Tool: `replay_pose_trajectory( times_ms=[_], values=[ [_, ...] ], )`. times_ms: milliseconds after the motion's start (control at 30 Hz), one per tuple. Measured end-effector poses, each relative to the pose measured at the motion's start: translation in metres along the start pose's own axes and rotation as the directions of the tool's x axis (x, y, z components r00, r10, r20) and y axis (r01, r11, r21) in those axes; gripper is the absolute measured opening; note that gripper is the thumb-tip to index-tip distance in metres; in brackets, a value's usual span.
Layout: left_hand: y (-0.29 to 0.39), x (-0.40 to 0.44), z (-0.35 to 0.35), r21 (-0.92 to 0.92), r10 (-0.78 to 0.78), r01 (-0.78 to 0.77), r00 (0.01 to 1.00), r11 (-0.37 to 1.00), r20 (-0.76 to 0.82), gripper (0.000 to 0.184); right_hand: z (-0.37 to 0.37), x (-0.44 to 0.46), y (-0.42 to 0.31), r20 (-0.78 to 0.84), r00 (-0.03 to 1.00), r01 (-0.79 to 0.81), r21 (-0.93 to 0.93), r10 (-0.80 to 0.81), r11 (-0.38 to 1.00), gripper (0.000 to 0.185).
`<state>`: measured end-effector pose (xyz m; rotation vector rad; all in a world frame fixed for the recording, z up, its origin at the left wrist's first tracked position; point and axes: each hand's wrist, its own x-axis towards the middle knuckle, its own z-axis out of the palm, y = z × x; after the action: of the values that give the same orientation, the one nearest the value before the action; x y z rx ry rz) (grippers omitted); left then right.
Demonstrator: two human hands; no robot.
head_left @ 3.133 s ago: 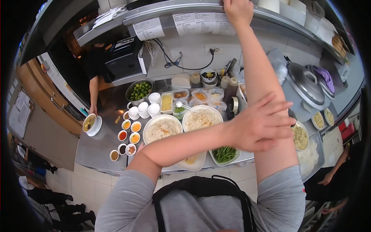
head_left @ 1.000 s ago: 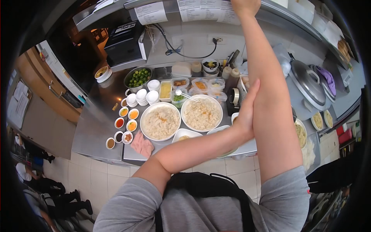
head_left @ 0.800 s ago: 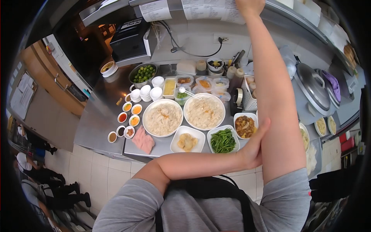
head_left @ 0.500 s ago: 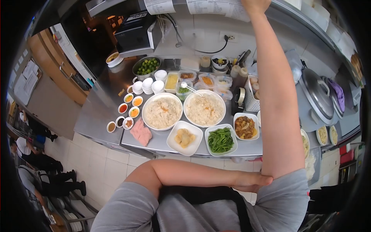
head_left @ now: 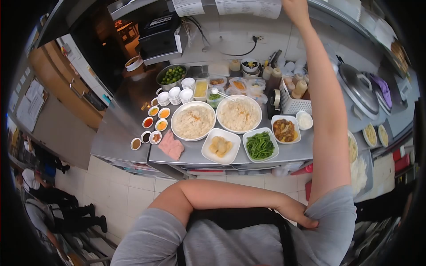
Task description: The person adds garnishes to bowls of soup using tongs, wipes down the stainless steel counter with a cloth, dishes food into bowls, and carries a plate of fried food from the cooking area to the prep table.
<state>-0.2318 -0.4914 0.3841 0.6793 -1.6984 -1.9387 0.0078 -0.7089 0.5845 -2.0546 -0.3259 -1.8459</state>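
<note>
My right arm reaches up, with my right hand [head_left: 296, 12] at the top edge of the view, just beside a printed paper slip [head_left: 248, 8] hanging from the shelf. Its fingers are mostly cut off by the frame. Across my body, my left hand [head_left: 299, 213] rests against my right upper arm at the grey sleeve [head_left: 330, 217]; most of its fingers are hidden. Below stand two large white bowls of soupy rice [head_left: 193, 120] [head_left: 240, 113], a dish of pale pieces [head_left: 221, 146], green vegetables [head_left: 260, 145] and a brown stew [head_left: 285, 130].
Small sauce cups [head_left: 148, 122], a pink cloth [head_left: 171, 145], stacked white cups [head_left: 175, 94] and a pot of limes [head_left: 172, 76] occupy the counter's left. A white basket of bottles [head_left: 295, 104] and a metal lid [head_left: 355, 86] stand right. Other people [head_left: 53, 208] are at far left.
The view has shifted, so the counter sits slightly higher and further right. My right hand has come further into view beside the paper slip. My left hand stays against my right arm.
</note>
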Motion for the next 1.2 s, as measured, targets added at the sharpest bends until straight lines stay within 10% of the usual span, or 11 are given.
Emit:
replay_pose_trajectory(
  times_ms=[67, 133, 200, 300, 500, 700, 767, 867, 1033, 1200],
  values=[
    [-0.005, -0.006, 0.018, 0.010, -0.083, 0.083, 0.996, 0.996, -0.018, 0.074, -0.015, -0.041, -0.014, 0.149, 0.956, -0.272, 0.127, 0.253, 0.954, 0.034],
    [-0.012, -0.015, 0.031, 0.017, -0.153, 0.153, 0.987, 0.988, -0.043, 0.061, -0.021, -0.104, -0.042, 0.160, 0.978, -0.142, 0.067, 0.130, 0.988, 0.018],
    [-0.025, -0.032, 0.038, 0.450, 0.076, -0.068, 0.997, 0.890, 0.001, 0.051, -0.038, -0.179, -0.104, 0.364, 0.871, -0.377, 0.065, 0.330, 0.924, 0.020],
    [-0.030, -0.084, 0.067, 0.422, 0.417, -0.273, 0.859, 0.864, -0.297, 0.043, -0.058, -0.303, -0.187, 0.572, 0.598, -0.690, 0.012, 0.561, 0.723, 0.018],
    [-0.114, -0.200, 0.106, 0.317, -0.062, 0.282, 0.828, 0.906, -0.557, 0.041, -0.084, -0.558, -0.281, 0.567, 0.117, -0.937, -0.208, 0.815, 0.280, 0.011],
    [-0.261, -0.293, 0.151, 0.072, -0.383, 0.874, 0.283, 0.481, -0.879, 0.049, -0.139, -0.595, -0.273, 0.223, -0.032, -0.858, -0.506, 0.974, 0.088, 0.028],
    [-0.335, -0.317, 0.180, -0.306, -0.498, 0.743, 0.043, 0.596, -0.866, 0.047, -0.150, -0.632, -0.236, 0.165, 0.039, -0.876, -0.468, 0.986, 0.113, 0.030],
    [-0.422, -0.362, 0.253, -0.231, -0.560, 0.918, -0.012, 0.322, -0.829, 0.043, -0.158, -0.625, -0.201, 0.036, -0.224, -0.975, -0.021, 0.974, -0.223, 0.024],
    [-0.403, -0.444, 0.335, -0.471, -0.738, 0.853, -0.168, 0.223, -0.653, 0.040, -0.143, -0.672, -0.128, -0.268, -0.464, -0.835, 0.451, 0.844, -0.316, 0.015],
    [-0.371, -0.455, 0.319, -0.600, -0.716, 0.737, -0.234, 0.310, -0.658, 0.037, -0.116, -0.653, -0.119, -0.154, -0.588, -0.665, 0.652, 0.794, -0.365, 0.022]
  ],
)
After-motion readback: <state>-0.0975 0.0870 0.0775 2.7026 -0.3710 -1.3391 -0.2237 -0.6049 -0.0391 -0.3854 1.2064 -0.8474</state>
